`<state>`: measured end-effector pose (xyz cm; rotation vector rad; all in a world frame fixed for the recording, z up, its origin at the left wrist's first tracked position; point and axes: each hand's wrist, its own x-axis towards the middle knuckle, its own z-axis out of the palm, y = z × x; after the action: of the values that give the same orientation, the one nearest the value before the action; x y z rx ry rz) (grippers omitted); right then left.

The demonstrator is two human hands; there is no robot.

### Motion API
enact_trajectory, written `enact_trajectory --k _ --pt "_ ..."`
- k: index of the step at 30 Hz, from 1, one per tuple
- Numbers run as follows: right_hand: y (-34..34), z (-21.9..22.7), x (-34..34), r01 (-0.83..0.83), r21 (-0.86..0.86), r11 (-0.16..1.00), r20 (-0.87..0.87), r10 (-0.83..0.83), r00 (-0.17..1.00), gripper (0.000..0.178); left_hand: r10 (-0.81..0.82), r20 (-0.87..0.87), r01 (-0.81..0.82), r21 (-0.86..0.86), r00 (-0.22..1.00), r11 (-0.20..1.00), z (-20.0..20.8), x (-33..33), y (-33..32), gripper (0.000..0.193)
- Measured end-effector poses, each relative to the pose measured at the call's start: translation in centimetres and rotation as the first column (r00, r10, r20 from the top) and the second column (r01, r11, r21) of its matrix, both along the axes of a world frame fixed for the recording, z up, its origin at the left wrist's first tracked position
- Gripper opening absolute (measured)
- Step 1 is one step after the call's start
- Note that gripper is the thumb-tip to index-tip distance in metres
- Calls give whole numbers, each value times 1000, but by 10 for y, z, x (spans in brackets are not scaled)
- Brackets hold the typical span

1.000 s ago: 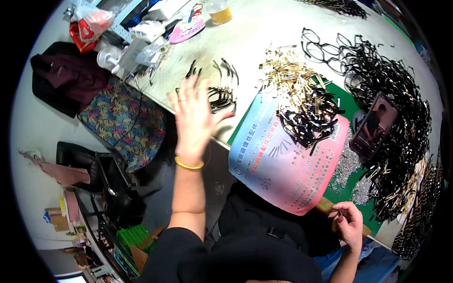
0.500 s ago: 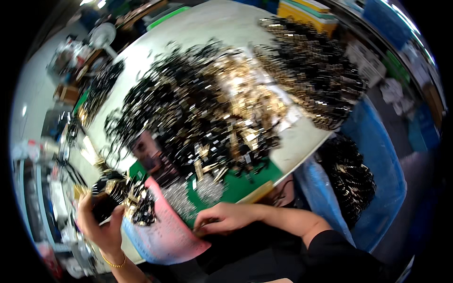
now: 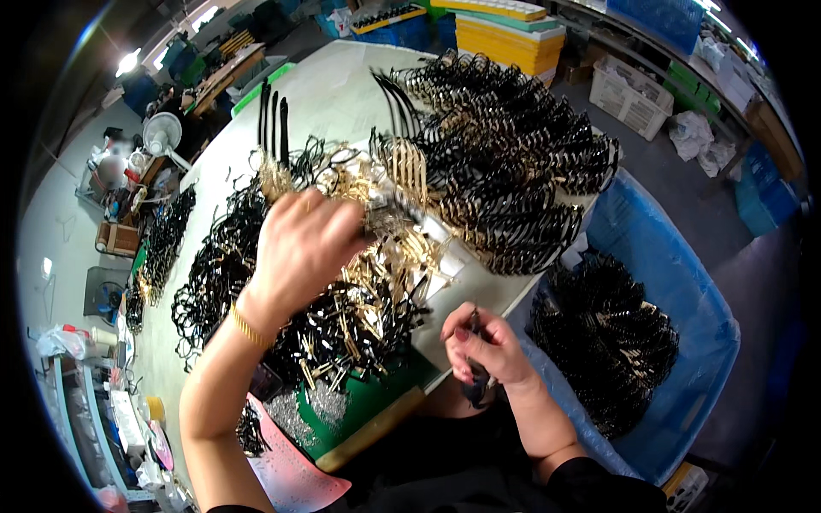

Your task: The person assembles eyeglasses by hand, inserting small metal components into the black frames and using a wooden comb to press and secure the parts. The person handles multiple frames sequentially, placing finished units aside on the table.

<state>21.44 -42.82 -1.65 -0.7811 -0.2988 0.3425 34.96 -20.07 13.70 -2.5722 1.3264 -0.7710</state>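
My left hand point(image 3: 310, 244) is over the heap of black and gold strap pieces point(image 3: 342, 321), back of the hand up. Motion smears its fingers, and I cannot tell what they hold. Beside its knuckles, a small bundle of black straps with gold ends point(image 3: 274, 141) points away from me. My right hand point(image 3: 489, 349), off the table's near edge, is closed around a slim dark hand tool point(image 3: 476, 389); its jaws are not clear. Straps with gold links point(image 3: 505, 162) lie in overlapping rows at the far right of the table.
A blue lined bin point(image 3: 684, 342) holding more black straps point(image 3: 607, 350) stands to my right. Small silver bits point(image 3: 327, 405) lie on a green mat point(image 3: 376, 410), above a pink sheet or tray point(image 3: 295, 479). Yellow trays point(image 3: 509, 47) are stacked beyond the table point(image 3: 329, 73).
My left hand has gone from the table's left side to over the heap. My right hand has moved right from the mat's near edge, and the dark tool now shows. The view has shifted.
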Motion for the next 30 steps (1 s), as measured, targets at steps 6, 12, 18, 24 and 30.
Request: enact_trajectory --k 6,12,18,24,30 --pt "-6 -14 29 73 -376 924 88 -42 995 16 295 -250 -346 -190 922 919 -38 200 -51 42" --pt "-9 -17 28 120 -517 848 36 -118 992 15 167 -801 -396 -93 574 914 -78 246 -107 83" --pt "10 -7 28 103 -453 886 -30 -131 991 11 192 -557 -359 -207 808 910 -67 177 -67 73" --pt "-1 -5 24 214 -571 792 -127 -343 931 10 -35 -298 -128 -508 954 852 1 -28 25 32" --pt "39 8 11 174 -788 591 146 -95 985 14 138 -596 -607 -736 791 299 -58 -255 177 43"
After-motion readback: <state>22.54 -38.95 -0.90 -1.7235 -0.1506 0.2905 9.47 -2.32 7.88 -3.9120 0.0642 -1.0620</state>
